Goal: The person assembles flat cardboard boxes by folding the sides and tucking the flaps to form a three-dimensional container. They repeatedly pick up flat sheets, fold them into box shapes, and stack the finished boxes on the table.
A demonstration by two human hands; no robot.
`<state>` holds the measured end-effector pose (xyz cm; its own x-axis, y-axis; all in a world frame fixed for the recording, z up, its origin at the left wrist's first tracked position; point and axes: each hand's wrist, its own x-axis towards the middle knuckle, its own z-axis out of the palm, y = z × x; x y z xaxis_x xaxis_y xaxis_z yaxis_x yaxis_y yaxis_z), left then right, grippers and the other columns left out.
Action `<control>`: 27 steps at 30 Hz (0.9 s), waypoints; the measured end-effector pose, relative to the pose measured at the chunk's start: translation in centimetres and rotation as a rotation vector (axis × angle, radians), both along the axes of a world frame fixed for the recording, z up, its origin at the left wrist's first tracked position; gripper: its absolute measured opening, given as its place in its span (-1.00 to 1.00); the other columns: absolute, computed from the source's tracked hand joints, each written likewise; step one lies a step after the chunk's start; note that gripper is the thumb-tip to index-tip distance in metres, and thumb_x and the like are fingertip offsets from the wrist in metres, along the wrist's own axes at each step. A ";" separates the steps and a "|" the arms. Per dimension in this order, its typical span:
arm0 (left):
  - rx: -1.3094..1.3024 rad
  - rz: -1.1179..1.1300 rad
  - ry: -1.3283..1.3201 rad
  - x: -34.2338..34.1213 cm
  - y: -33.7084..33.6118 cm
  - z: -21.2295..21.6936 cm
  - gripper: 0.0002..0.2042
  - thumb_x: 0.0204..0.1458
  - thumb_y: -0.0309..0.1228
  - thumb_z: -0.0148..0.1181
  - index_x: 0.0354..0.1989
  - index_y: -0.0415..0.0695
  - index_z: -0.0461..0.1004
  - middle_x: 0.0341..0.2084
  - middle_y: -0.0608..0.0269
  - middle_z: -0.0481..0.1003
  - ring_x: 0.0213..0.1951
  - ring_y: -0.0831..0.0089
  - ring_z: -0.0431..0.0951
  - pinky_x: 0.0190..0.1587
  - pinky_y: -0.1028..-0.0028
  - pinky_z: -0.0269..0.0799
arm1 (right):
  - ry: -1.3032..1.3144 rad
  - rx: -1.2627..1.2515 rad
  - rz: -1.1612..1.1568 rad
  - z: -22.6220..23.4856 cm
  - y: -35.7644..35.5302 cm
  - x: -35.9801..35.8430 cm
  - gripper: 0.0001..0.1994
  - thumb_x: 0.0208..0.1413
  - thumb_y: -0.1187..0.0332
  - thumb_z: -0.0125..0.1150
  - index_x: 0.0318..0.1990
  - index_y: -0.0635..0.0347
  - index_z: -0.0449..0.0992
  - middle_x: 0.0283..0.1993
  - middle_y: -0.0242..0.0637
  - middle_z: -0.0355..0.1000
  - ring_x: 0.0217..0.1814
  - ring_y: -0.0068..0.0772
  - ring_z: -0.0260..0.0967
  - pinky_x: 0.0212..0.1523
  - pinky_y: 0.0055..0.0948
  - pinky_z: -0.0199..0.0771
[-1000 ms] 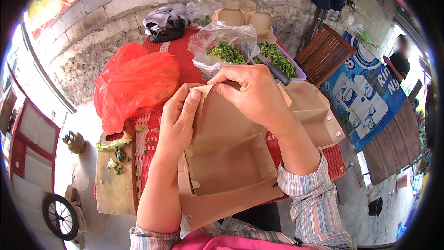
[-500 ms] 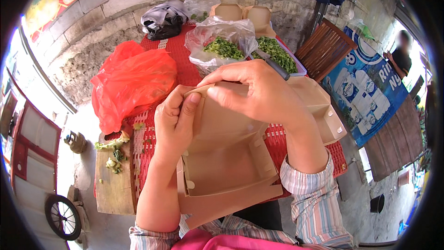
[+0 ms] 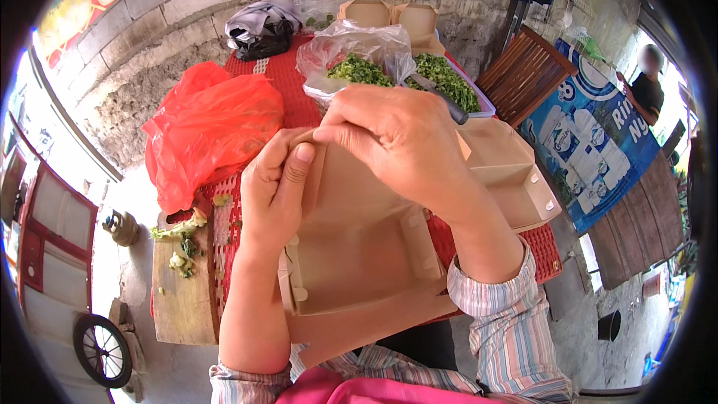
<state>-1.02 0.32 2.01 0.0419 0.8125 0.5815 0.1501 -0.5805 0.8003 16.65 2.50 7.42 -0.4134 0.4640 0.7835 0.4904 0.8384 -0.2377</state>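
Note:
A brown cardboard food box [image 3: 366,258] stands in front of me with its lid raised. My left hand [image 3: 273,187] grips the lid's left edge, thumb lying along the inner side. At the lid's upper left corner, my right hand [image 3: 396,138] pinches the cardboard between thumb and fingertips, its back hiding much of the upper lid. Tabs show at the corners of the box's tray. Beneath it lies a flat brown cardboard sheet [image 3: 359,325]. Another open brown box [image 3: 516,194] sits right of my right forearm.
A red plastic bag [image 3: 213,127] lies at left, above a wooden cutting board [image 3: 183,295] with vegetable scraps. Farther back are a clear bag of chopped greens [image 3: 359,71], a tray of greens [image 3: 449,82] with a knife [image 3: 445,101] across it, and more boxes [image 3: 366,13]. A person [image 3: 647,86] stands far right.
My right hand's fingers have closed from a spread curve into a pinch at the lid's corner. My left hand still grips the edge, shifted slightly left.

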 end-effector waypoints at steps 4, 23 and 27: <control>0.059 0.105 0.215 -0.2 0.8 -0.2 -0.77 0.33 -0.37 -0.01 -0.09 -0.24 0.53 -0.56 0.48 0.42 -0.47 0.73 0.34 -0.40 0.64 0.29 | -0.093 0.202 -0.134 0.1 0.6 0.3 -0.86 0.05 0.38 0.32 -0.24 0.14 0.54 -0.35 -0.32 0.49 -0.29 -0.23 0.43 -0.29 -0.40 0.40; 0.101 0.362 -0.369 -2.9 2.9 -1.1 -0.72 0.34 -0.22 -0.01 -0.25 -0.20 0.47 -0.43 0.49 0.43 -0.39 0.77 0.30 -0.33 0.67 0.23 | 0.592 -0.587 0.330 -1.4 4.0 1.3 -0.78 0.29 0.30 0.17 -0.20 0.33 0.50 -0.39 -0.46 0.48 -0.37 -0.72 0.29 -0.32 -0.59 0.32; 0.052 0.394 -0.384 -2.6 3.0 -0.9 -0.72 0.35 -0.22 -0.01 -0.24 -0.19 0.47 -0.43 0.52 0.41 -0.39 0.76 0.28 -0.34 0.65 0.22 | 0.508 -0.384 0.128 -1.8 4.1 0.7 -0.83 0.28 0.33 0.17 -0.18 0.27 0.47 -0.41 -0.40 0.48 -0.39 -0.69 0.28 -0.36 -0.54 0.30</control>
